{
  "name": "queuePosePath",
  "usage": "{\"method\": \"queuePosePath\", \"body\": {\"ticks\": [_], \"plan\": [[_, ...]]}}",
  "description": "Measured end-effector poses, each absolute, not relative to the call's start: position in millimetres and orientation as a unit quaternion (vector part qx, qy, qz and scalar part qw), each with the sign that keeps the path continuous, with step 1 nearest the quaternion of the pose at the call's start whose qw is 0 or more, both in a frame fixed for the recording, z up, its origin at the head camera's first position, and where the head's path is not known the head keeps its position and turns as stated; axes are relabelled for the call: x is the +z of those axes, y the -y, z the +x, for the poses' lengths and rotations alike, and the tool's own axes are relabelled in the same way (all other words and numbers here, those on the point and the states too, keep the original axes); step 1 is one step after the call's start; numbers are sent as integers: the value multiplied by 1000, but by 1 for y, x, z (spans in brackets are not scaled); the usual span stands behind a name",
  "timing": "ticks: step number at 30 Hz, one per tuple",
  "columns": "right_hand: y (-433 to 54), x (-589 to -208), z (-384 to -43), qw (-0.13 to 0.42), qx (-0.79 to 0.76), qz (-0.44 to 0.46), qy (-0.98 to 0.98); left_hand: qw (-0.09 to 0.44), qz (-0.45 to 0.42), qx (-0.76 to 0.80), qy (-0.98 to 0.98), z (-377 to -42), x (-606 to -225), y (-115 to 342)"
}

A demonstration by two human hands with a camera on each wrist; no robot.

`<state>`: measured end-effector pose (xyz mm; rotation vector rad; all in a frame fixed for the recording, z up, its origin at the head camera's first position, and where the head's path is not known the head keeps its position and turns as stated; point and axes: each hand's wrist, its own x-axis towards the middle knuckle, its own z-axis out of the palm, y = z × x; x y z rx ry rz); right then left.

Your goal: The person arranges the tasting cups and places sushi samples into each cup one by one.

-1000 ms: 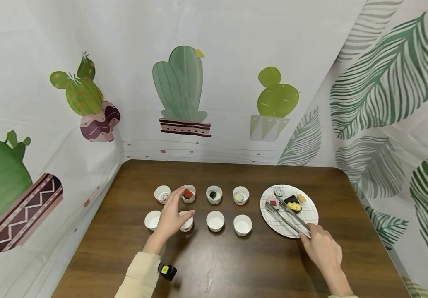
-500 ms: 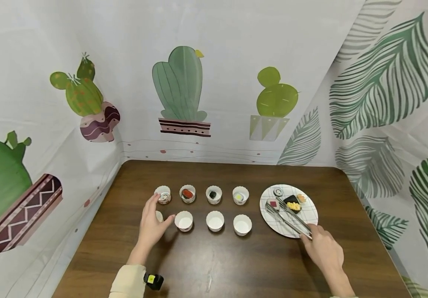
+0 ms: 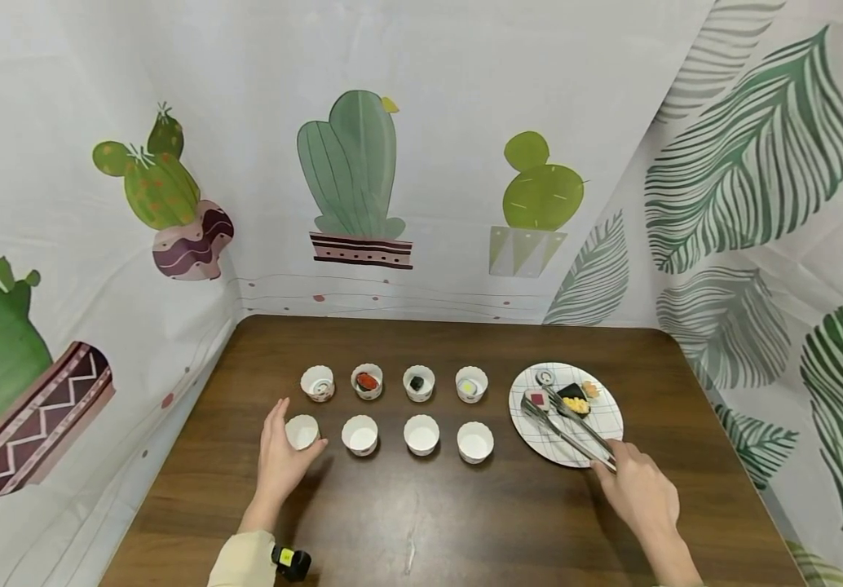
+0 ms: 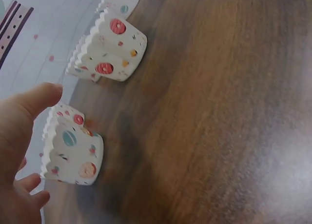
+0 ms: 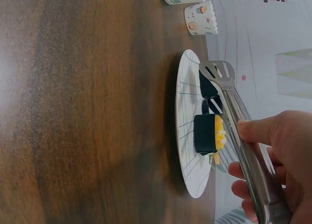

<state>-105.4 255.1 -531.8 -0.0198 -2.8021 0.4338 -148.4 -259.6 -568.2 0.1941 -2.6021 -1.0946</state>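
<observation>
My left hand (image 3: 280, 458) is spread around the front-left paper baking cup (image 3: 302, 432), thumb on one side and fingers on the other. In the left wrist view this cup (image 4: 75, 158) is white with printed sweets, and whether the fingers touch it I cannot tell. My right hand (image 3: 640, 487) grips metal tongs (image 5: 246, 155), their slotted tips over the white plate (image 3: 535, 444). On that plate lie several sushi pieces, among them one with a pink centre (image 3: 537, 399) and a black-wrapped one topped with yellow (image 3: 575, 405).
More white cups stand in two rows across the brown table (image 3: 363, 522). The back row holds small pieces, such as a red-topped one (image 3: 366, 381) and a black one (image 3: 417, 382). A printed curtain (image 3: 436, 163) hangs behind the table.
My left hand has moved left and toward me, from over the second column of cups to the front-left cup. My right hand and the tongs have stayed nearly still over the plate.
</observation>
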Motion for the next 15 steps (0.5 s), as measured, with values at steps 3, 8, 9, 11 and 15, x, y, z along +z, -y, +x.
{"method": "queuePosePath", "body": {"ticks": [3,8,9,11,15], "plan": [[-255,-530,-105,162,153,-4,975,136,78,-380,912,-147,-573,263],[-256,-528,-105,170,153,-2,974,116,90,-377,915,-145,-576,266],[-256,-527,-104,170,152,-1,974,114,91,-376,915,-145,-577,266],[-256,-525,-103,171,151,0,974,115,92,-375,915,-144,-577,267],[-255,-522,-103,175,150,2,973,120,93,-375,915,-144,-580,267]]}}
